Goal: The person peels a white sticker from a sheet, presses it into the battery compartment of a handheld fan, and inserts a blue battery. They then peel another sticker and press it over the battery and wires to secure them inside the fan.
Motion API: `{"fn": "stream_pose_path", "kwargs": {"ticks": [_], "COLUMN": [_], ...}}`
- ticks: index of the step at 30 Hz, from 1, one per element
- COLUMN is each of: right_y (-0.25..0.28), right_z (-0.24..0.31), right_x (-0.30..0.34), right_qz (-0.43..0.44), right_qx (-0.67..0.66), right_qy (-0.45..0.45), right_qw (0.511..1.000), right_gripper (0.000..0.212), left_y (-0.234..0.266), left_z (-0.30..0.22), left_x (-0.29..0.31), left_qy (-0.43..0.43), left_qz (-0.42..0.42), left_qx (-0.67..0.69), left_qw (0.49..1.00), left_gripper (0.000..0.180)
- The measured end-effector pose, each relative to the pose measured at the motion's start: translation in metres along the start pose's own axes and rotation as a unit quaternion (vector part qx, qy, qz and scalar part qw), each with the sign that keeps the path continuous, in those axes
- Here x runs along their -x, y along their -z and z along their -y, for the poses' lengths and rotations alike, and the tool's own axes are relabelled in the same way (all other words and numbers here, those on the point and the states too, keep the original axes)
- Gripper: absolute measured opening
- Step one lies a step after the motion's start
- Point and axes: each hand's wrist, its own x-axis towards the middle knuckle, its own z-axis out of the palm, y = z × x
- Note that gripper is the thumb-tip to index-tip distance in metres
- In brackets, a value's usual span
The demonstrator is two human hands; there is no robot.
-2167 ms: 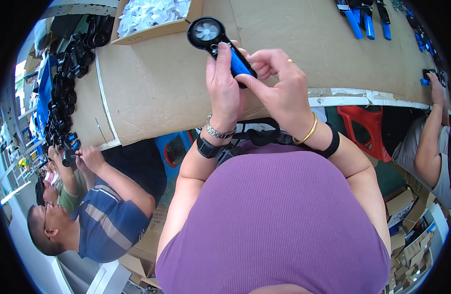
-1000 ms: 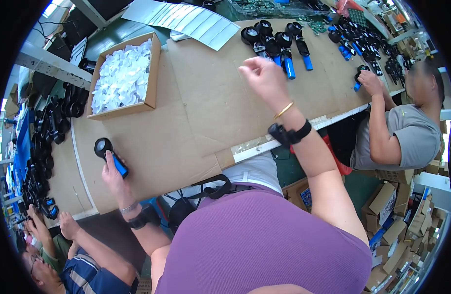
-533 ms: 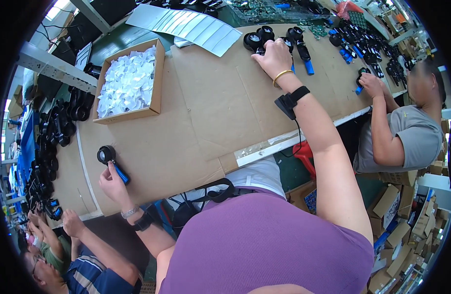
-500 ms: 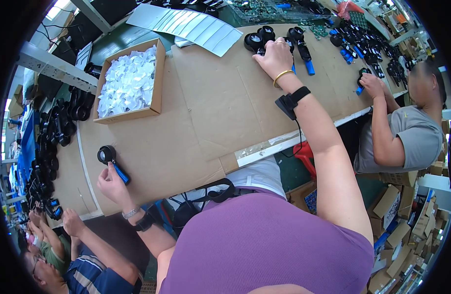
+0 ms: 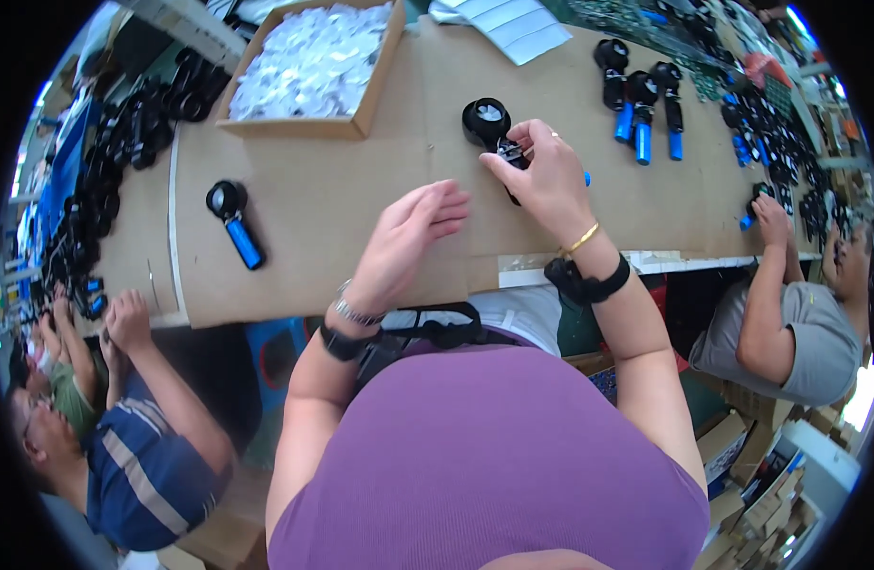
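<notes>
My right hand (image 5: 549, 185) grips the neck of a black round-headed unit (image 5: 486, 122), which looks like a small handheld fan without its cover. Its head points away to the left, and my fingers hide much of its handle; a bit of blue shows beyond my hand. Empty, with fingers stretched out, my left hand (image 5: 410, 233) hovers to the left of it and does not touch it. On the cardboard at the left lies a similar fan unit (image 5: 230, 201) with a blue cylinder (image 5: 244, 244) in its handle.
Several more fan units (image 5: 641, 114) lie at the far right, with a dense pile beyond. A cardboard box (image 5: 361, 123) of white paper pieces and white sheets (image 5: 513, 28) are at the back. Co-workers sit on both sides, the left one's hands (image 5: 128, 321) near the table edge.
My right hand has brought a fan unit from the far group toward the middle. My left hand has left the fan unit on the left and moved rightward. The view has shifted.
</notes>
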Motion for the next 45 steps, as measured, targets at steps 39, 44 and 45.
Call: {"fn": "stream_pose_path", "kwargs": {"ticks": [39, 44, 45], "right_y": [-0.017, -0.003, -0.004], "right_z": [0.007, 0.04, 0.045], "right_x": [0.005, 0.047, 0.053], "right_qz": [0.006, 0.031, 0.084], "right_qx": [-0.074, -0.158, -0.202], "right_qy": [0.215, 0.218, 0.21], "right_qw": [0.974, 0.963, 0.953], "right_gripper": [0.022, 0.018, 0.018], "left_y": [0.013, 0.006, -0.003], "left_z": [0.014, 0.009, 0.005], "left_x": [0.016, 0.014, 0.014], "left_qy": [0.102, 0.075, 0.07], "left_qz": [-0.014, 0.015, -0.02], "left_qx": [0.21, 0.254, 0.24], "left_qw": [0.972, 0.964, 0.968], "left_gripper": [0.06, 0.066, 0.068]}}
